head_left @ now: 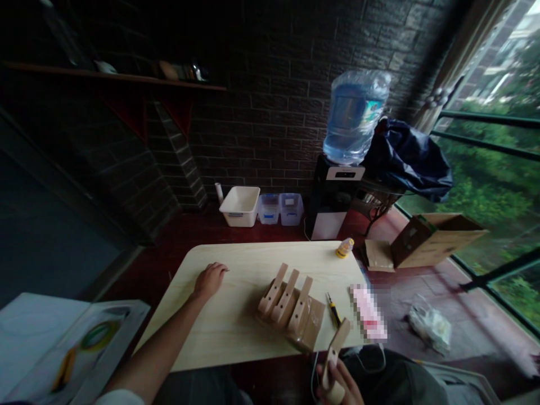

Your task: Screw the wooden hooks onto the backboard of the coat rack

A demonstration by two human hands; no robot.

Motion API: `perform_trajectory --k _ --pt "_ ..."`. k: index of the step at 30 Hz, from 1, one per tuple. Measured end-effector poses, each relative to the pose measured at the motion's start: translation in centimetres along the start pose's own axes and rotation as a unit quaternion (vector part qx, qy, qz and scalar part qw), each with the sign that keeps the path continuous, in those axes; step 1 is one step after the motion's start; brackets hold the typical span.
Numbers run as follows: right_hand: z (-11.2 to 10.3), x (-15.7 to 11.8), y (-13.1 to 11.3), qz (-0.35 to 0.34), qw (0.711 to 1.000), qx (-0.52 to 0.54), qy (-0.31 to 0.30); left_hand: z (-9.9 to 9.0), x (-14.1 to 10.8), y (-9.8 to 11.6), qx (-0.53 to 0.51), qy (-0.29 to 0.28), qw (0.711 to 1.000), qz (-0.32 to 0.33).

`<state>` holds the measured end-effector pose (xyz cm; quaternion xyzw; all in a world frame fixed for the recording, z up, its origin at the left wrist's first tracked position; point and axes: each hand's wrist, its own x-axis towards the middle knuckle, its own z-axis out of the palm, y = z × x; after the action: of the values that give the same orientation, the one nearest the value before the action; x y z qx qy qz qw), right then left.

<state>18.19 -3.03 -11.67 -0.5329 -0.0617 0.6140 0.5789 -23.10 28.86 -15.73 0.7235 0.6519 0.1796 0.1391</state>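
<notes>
My left hand (210,280) rests on the left side of the pale table (236,337), fingers drawn together. A tiny dark bit shows at its fingertips, too small to name. Low at the table's front right edge, my right hand (343,385) is closed around a wooden bracket (337,341) with a dark hole in it. Three similar wooden brackets (287,293) lie side by side across a brown cardboard box (314,320) in the middle of the table. Right of that box lies a yellow and black screwdriver (334,313), close to the held bracket's upper end.
A small yellow-based container (345,248) stands at the table's far right corner. A pink, blurred-out item (368,313) lies along the right edge. Beyond are plastic bins (240,207), a water dispenser (333,197) and an open carton (434,242). A white case (84,337) sits at left.
</notes>
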Motion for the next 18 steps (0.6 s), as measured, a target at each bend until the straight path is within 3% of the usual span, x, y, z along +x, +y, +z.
perform_trajectory --k 4,8,18 --pt "-0.1 0.0 0.3 0.041 0.999 0.027 0.014 0.0 -0.4 -0.4 0.007 -0.03 1.0 0.002" --pt "-0.2 -0.9 0.5 0.038 0.999 0.025 0.006 -0.2 -0.8 -0.8 0.011 -0.049 0.999 -0.009" --pt "-0.8 -3.1 0.4 0.038 0.998 0.059 0.003 -0.2 -1.2 -1.6 0.005 -0.027 0.995 -0.093"
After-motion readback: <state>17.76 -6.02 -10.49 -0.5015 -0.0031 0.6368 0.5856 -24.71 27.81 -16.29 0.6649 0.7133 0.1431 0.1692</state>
